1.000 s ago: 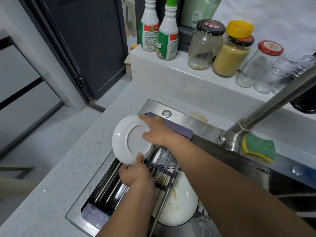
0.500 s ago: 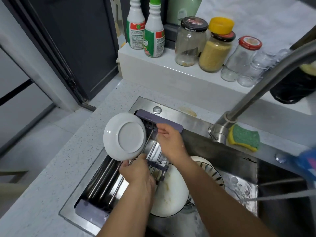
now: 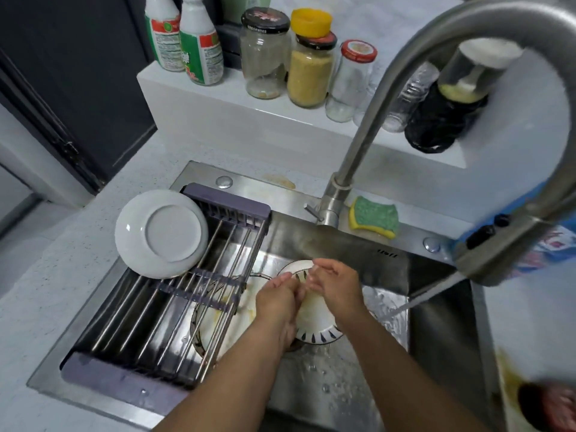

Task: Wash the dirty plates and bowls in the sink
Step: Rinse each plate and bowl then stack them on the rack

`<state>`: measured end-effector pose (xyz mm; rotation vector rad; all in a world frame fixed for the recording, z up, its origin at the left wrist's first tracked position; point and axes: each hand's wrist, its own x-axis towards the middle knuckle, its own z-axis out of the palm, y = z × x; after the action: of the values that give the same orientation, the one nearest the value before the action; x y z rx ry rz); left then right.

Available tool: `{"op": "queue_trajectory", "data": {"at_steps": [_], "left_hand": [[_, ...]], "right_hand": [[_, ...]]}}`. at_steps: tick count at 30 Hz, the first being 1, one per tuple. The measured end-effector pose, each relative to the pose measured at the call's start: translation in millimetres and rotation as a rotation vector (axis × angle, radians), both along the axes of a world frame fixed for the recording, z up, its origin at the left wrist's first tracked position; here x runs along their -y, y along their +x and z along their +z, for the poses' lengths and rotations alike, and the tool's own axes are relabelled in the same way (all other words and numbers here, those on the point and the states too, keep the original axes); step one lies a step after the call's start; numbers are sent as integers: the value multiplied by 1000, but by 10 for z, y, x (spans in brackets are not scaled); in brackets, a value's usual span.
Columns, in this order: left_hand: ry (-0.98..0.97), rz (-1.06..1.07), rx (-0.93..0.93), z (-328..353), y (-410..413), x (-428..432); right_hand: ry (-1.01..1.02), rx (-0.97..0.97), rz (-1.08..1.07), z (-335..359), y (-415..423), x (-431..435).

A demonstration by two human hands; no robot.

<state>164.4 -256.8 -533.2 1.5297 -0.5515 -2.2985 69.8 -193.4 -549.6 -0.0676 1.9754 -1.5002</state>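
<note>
One patterned bowl is clasped between left hand and right hand, fingers curled round it, while one plate is rested base-up on the rack.

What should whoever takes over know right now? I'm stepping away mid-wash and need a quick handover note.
Hands: left hand and right hand both hold the patterned bowl in the sink, beside the faucet stream.
Done: white plate sits upside down on the drying rack.
Left: wash this bowl, then the stained plate partly under the rack.
Sponge lies by the faucet base.
</note>
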Motion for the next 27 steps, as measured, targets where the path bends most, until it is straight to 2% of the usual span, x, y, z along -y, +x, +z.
{"op": "queue_trajectory", "data": {"at_steps": [3, 5, 7, 10, 13, 16, 19, 23, 27], "left_hand": [[61, -27, 5, -134, -66, -133], [107, -20, 21, -197, -64, -223], [142, -17, 50, -248, -39, -324], [166, -42, 75, -330, 8, -448], [196, -47, 93, -392, 26, -527], [232, -32, 109, -448, 38, -583], [278, -16, 125, -493, 72, -642], [332, -49, 175, -564, 163, -736], [298, -108, 206, -614, 212, -806]], "right_hand": [[16, 44, -64, -88, -74, -242], [98, 43, -83, -219, -97, -398], [244, -7, -85, -382, -108, -559], [582, -199, 34, -512, -105, -758], [718, -109, 87, -621, -54, -844], [664, -9, 158, -881, -44, -912], [553, 139, 120, -982, -40, -903], [636, 31, 100, -840, -36, -849], [767, -48, 205, -755, -50, -866]]}}
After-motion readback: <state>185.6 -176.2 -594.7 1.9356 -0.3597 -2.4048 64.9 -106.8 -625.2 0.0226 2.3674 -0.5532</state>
